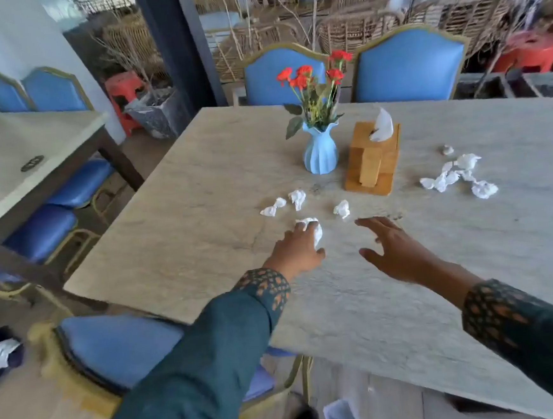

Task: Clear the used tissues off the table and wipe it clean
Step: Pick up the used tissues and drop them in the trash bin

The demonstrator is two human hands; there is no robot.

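Observation:
Crumpled white tissues lie on the pale stone table [185, 196]. My left hand [296, 250] grips one crumpled tissue [316, 231] near the table's middle. My right hand [392, 249] hovers open just to its right, fingers spread above the tabletop, holding nothing. Three more tissue balls lie just beyond the hands: one [273, 208], another [298, 198] and a third [342, 209]. A cluster of several tissues [458, 177] lies at the right side of the table.
A blue vase with red flowers [321, 153] and a wooden tissue box [373, 158] stand beyond the hands. Blue chairs [409, 66] surround the table, one at the near left [120, 347]. A second table [16, 153] stands at the left.

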